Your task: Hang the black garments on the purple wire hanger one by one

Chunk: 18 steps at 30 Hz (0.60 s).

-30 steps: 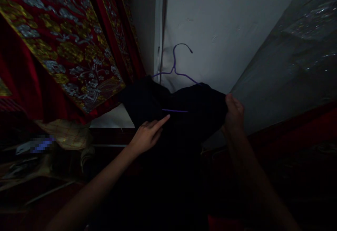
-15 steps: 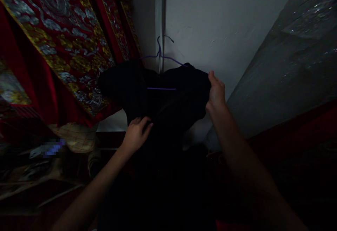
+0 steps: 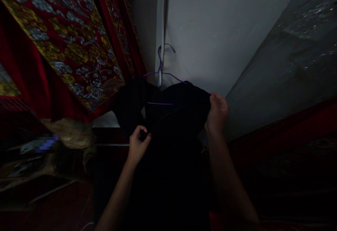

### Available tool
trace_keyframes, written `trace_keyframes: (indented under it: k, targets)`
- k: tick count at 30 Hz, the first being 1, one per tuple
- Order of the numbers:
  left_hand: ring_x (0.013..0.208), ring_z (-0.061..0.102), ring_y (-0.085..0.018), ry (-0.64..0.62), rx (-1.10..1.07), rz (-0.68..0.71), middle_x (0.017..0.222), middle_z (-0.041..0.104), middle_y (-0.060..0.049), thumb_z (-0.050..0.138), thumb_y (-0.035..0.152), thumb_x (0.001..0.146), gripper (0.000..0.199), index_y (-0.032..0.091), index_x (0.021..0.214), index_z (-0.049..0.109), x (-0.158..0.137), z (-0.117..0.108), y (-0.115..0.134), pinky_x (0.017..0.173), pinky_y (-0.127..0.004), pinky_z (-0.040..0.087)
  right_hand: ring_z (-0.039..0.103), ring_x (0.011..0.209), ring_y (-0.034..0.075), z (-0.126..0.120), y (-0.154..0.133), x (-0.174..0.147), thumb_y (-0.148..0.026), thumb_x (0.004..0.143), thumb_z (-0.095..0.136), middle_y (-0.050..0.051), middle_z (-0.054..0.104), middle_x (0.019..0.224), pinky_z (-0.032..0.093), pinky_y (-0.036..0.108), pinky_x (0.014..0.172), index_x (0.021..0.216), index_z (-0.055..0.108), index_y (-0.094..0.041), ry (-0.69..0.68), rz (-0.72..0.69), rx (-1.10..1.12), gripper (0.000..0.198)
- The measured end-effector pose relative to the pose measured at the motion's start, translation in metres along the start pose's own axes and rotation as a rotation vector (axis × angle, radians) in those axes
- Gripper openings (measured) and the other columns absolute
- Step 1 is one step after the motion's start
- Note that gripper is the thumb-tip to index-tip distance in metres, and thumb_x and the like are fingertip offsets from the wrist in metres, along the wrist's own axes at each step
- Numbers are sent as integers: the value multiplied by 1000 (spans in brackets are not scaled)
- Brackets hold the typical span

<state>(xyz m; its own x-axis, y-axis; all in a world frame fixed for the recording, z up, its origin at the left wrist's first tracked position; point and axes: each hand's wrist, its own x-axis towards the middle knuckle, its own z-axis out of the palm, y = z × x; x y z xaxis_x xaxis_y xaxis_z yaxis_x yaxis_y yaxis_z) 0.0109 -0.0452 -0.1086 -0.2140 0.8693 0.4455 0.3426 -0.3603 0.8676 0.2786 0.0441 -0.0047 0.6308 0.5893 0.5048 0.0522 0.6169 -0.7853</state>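
Setting: dim clothing store-room or costume wardrobe corner, most likely within a home or small garment shop; which of these cannot be told.

Evidence:
- Red hanging textiles (image 3: pixel 65 52) with dense gold and silver floral embroidery, ranked one behind another along the left side.
- Purple wire hanger (image 3: pixel 160 73) carrying a black garment (image 3: pixel 171 125), raised before a plain white wall (image 3: pixel 218 31).
- Grey, sheeny plastic cover (image 3: pixel 289 48) draped at right, of the kind laid over stored clothes.
- Pale checked cloth bundle (image 3: pixel 70 132) heaped low at left among unclear clutter.
- Dark red surfaces low at right, too dim to identify.
- Poor lighting throughout.
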Motion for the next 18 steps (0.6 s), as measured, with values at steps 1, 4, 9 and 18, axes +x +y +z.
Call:
trace_keyframes:
  k: [1,4,9,18]
  targets:
    - [81,58,-14,-1,-71,-25,85,57,1,67,28,86,15,19,90,55,-6,3,-1,75,-24,44,67,102,19,-6,-8,-16,-34,81,70,5,70,103,51,37,98,98,66,-18,109,-65,-2,24]
    - [78,59,-12,13,-256,-139,88,57,2,74,29,83,30,21,104,55,-24,11,-4,75,-22,46,67,94,16,-18,-28,-73,-25,84,63,3,68,98,52,33,89,98,64,-20,338,-102,97,15]
    - [77,61,-11,-114,-429,-182,86,60,3,80,22,77,61,24,128,46,-34,11,-5,76,-23,49,63,64,15,-7,-13,-155,-34,86,63,-1,66,73,49,28,63,103,59,-20,-625,467,-18,22]
    - [86,66,-12,-16,-433,-131,92,62,1,76,14,73,74,25,139,45,-38,17,-5,82,-23,53,63,74,17,3,19,-189,-39,86,61,2,63,80,48,30,69,84,53,-21,-857,500,-285,20]
